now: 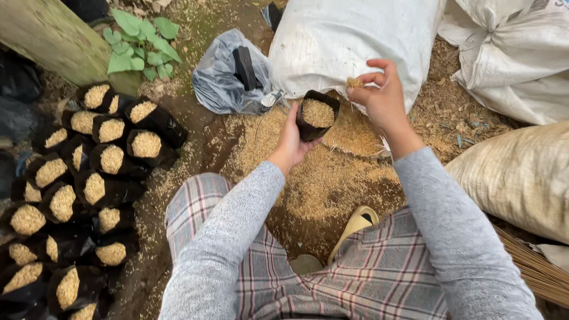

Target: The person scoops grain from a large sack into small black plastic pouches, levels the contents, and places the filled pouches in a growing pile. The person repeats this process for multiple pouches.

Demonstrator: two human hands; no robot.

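Grey sleeves (237, 237) and plaid lap nearest camera. Left hand (291, 139) wrapped around small black bag (316, 114), husk-filled, held upright above husk pile (332, 172). Right hand (384, 95) just beside bag, fingers pinching tuft of husk (354, 83). White sack (349, 41) behind. Filled bags (89, 178) clustered at left on ground. Tan sack (521, 178) at right.
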